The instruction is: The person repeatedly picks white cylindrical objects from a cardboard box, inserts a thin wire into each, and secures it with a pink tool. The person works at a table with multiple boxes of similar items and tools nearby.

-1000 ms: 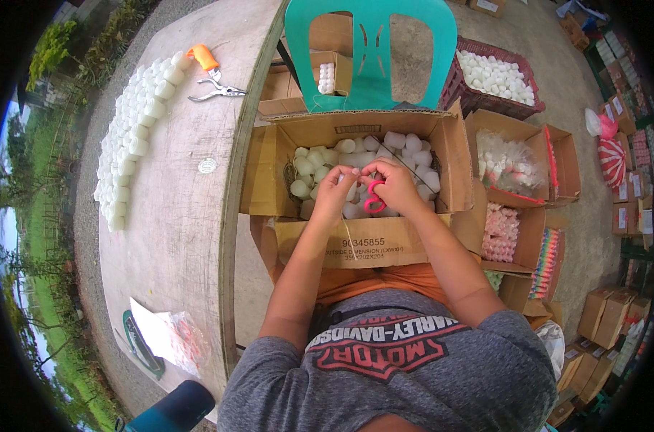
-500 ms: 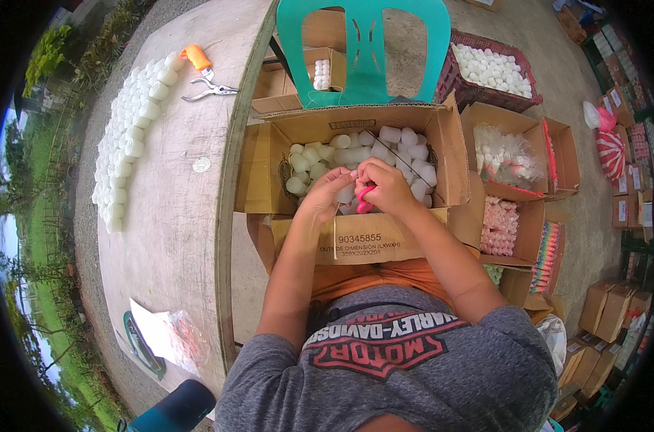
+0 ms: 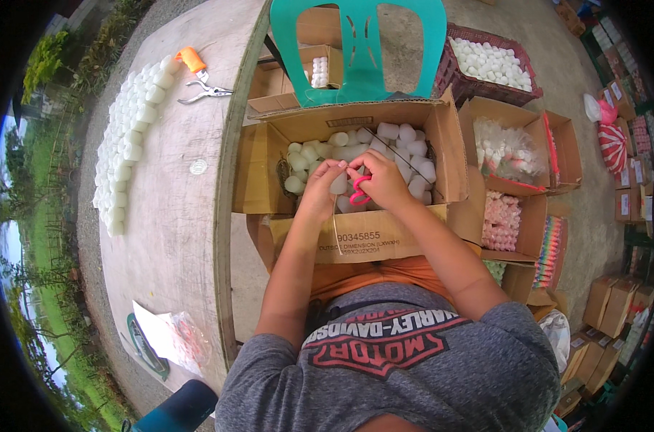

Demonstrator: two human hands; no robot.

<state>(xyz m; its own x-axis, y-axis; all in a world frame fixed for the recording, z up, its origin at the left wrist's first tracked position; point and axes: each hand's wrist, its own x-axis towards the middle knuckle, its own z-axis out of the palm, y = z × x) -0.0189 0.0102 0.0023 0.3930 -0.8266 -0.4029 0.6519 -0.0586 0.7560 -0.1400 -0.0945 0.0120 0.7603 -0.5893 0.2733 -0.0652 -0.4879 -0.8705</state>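
Silver metal pliers (image 3: 207, 92) on the pale scuffed desk (image 3: 176, 245); teal plastic chair (image 3: 359, 75) just past the open brown cardboard box (image 3: 305, 128), thin dark rod (image 3: 397, 155) slanting across its mouth. Pink-looped scissors (image 3: 359, 193) in the closed grip of the right hand (image 3: 381, 181), above the box; narrow grip of the left hand (image 3: 322, 191) seems to pinch a thin white cord (image 3: 337, 230). Box holds loose white rounded cylinders (image 3: 388, 131); maroon crate (image 3: 489, 86), similar ones.

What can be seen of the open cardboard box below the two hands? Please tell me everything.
The box is brown, apparently corrugated cardboard, open at the top; its near flap is folded outward and carries dark print. White, rounded pieces lie inside. It stands right of the table, with the green chair just beyond. The left hand and right hand are above it; contact is unclear, its support hidden.
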